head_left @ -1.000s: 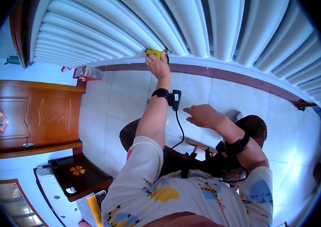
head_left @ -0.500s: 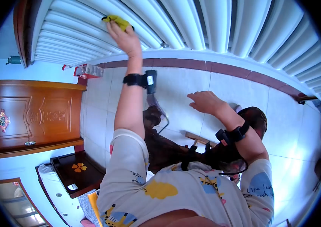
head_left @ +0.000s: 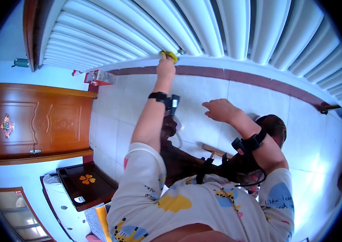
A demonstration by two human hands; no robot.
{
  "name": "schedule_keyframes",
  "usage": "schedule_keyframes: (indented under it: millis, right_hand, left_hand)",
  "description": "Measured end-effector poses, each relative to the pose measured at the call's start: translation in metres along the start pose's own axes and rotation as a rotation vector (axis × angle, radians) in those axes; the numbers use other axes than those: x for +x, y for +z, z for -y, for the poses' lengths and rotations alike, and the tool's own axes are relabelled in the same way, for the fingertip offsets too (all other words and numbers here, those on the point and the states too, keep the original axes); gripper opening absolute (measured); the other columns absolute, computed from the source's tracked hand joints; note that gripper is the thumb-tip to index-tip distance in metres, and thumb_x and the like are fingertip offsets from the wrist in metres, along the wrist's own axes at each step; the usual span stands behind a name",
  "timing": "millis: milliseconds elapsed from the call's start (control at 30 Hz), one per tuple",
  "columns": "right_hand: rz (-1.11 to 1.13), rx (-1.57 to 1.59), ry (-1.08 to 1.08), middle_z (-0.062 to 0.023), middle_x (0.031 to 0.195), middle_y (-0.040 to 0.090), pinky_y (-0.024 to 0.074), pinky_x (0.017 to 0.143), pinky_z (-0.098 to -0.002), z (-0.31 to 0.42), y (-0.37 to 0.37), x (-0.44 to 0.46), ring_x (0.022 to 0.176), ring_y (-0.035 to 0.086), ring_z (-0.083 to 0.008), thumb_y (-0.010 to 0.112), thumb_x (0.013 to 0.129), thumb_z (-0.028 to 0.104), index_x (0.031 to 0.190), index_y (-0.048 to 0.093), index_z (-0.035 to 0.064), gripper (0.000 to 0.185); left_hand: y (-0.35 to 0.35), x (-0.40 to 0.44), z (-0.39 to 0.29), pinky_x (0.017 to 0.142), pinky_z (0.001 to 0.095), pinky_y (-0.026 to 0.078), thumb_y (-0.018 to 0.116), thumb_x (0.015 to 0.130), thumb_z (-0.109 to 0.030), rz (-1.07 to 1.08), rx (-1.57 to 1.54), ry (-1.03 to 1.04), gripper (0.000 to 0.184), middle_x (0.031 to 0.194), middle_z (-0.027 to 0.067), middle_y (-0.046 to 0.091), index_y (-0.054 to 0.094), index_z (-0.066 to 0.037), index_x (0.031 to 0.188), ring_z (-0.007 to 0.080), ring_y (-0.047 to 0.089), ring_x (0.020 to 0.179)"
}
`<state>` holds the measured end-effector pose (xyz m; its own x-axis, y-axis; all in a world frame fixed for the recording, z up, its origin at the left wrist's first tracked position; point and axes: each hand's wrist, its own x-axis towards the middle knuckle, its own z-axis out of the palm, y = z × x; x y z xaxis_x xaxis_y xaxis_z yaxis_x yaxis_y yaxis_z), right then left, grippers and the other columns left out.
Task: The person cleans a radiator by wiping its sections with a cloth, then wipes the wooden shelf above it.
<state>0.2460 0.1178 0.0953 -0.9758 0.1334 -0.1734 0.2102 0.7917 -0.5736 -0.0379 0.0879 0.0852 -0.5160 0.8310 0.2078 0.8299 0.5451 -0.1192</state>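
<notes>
A: State the left hand [head_left: 166, 67].
B: Its fingers bear on the crumpled yellow cloth [head_left: 171, 56]; I cannot tell whether they pinch it or press it flat.

A: Locate the cloth.
B: At the lower edge of the white panel of long, rounded, smooth slats [head_left: 235, 32], just beside a small metal fitting [head_left: 181, 52]. Its long axis slopes from upper left to lower right in the view, the right end lower.

A: State the right hand [head_left: 221, 110].
B: Empty, raised over the pale, glossy floor tiles [head_left: 203, 86], fingers loosely extended and pointing left.

A: List the outer items.
B: Black straps with box-shaped modules encircle both forearms. A dark brown, smooth-topped table [head_left: 102, 183] and a carved, orange-brown wooden door [head_left: 38, 121] stand at left.
</notes>
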Motion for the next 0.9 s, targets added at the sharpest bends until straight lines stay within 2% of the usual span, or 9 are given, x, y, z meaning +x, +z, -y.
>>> schedule_keyframes:
  millis: [33,100,167,233,367,500,533,833,900]
  right_hand:
    - [-0.015,-0.018,-0.005,-0.015,0.088,0.063,0.0472,0.074,-0.0436,-0.002,-0.002,0.0,0.086,0.06,-0.0324,0.054,0.082,0.024,0.098,0.057,0.0062,0.025]
    - [-0.015,-0.039,-0.005,-0.0154,0.088,0.063,0.0471,0.074,-0.0441,-0.005,-0.002,0.0,0.087,0.06,-0.033,0.053,0.081,0.026,0.101,0.057,0.0075,0.027]
    - [0.018,-0.047,0.027,-0.016,0.09,0.063,0.0472,0.075,-0.0446,-0.01,0.001,0.002,0.088,0.06,-0.0333,0.052,0.081,0.029,0.107,0.057,0.0085,0.033]
    - [0.046,-0.045,0.035,-0.017,0.094,0.063,0.0472,0.078,-0.0441,-0.008,-0.003,0.0,0.091,0.06,-0.033,0.052,0.082,0.029,0.11,0.056,0.0086,0.035]
    - [0.051,-0.052,0.041,-0.016,0.092,0.063,0.0477,0.077,-0.0431,-0.002,-0.008,-0.008,0.09,0.06,-0.0311,0.053,0.082,0.028,0.11,0.056,0.0087,0.033]
    - [0.022,-0.067,0.03,-0.0155,0.092,0.063,0.0481,0.075,-0.0434,-0.01,0.0,-0.007,0.088,0.061,-0.0318,0.053,0.082,0.026,0.111,0.055,0.0078,0.034]
    - [0.011,-0.076,0.024,-0.0154,0.092,0.063,0.0483,0.075,-0.0434,-0.012,0.002,-0.006,0.087,0.061,-0.0321,0.053,0.082,0.026,0.112,0.055,0.0075,0.035]
    - [-0.059,0.001,0.011,-0.0151,0.085,0.062,0.0479,0.07,-0.0434,0.004,-0.003,-0.02,0.081,0.061,-0.0335,0.056,0.081,0.021,0.096,0.056,0.0048,0.022]
    - [-0.061,0.009,0.011,-0.0147,0.085,0.062,0.048,0.07,-0.0431,0.005,-0.003,-0.019,0.081,0.061,-0.0334,0.055,0.082,0.021,0.095,0.056,0.0047,0.021]
  left_hand:
    - [-0.02,0.006,0.009,0.072,0.0406,0.051,0.053,0.083,-0.014,-0.024,-0.001,-0.002,0.035,0.114,0.0204,0.052,0.051,0.001,0.114,0.031,0.06,0.088]
    - [-0.069,0.02,0.025,0.064,0.0343,0.052,0.056,0.085,-0.02,0.477,-0.789,-0.402,0.032,0.098,0.0137,0.06,0.055,0.001,0.109,0.021,0.062,0.081]
    - [-0.122,0.02,0.03,0.071,0.0299,0.05,0.056,0.086,-0.021,0.033,-1.19,-0.562,0.027,0.084,0.0107,0.062,0.06,0.001,0.103,0.0174,0.06,0.079]
    - [-0.185,0.028,0.03,0.07,0.0285,0.049,0.054,0.088,-0.017,-0.497,-1.238,-0.398,0.028,0.093,0.0095,0.061,0.057,0.002,0.108,0.0158,0.058,0.082]
    - [-0.292,0.046,-0.007,0.088,0.0348,0.045,0.053,0.085,-0.007,-1.084,-0.728,0.237,0.036,0.128,0.0156,0.044,0.049,-0.002,0.12,0.0239,0.05,0.112]
    - [-0.301,0.084,-0.05,0.103,0.0442,0.028,0.052,0.082,-0.005,-1.147,-0.155,0.41,0.051,0.143,0.0211,0.018,0.042,-0.013,0.131,0.0433,0.024,0.128]
    - [-0.293,0.087,-0.055,0.106,0.0425,0.023,0.048,0.085,-0.006,-1.089,-0.084,0.325,0.048,0.141,0.023,0.022,0.037,-0.003,0.132,0.039,0.024,0.129]
    - [-0.146,0.055,-0.062,0.105,0.0412,0.028,0.049,0.083,0.0,-0.952,-0.12,0.277,0.05,0.142,0.021,0.021,0.041,-0.01,0.132,0.0404,0.025,0.129]
    - [-0.105,0.043,-0.059,0.105,0.0474,0.024,0.052,0.081,-0.004,-0.858,-0.257,0.385,0.053,0.144,0.0233,0.011,0.041,-0.015,0.131,0.0481,0.019,0.128]
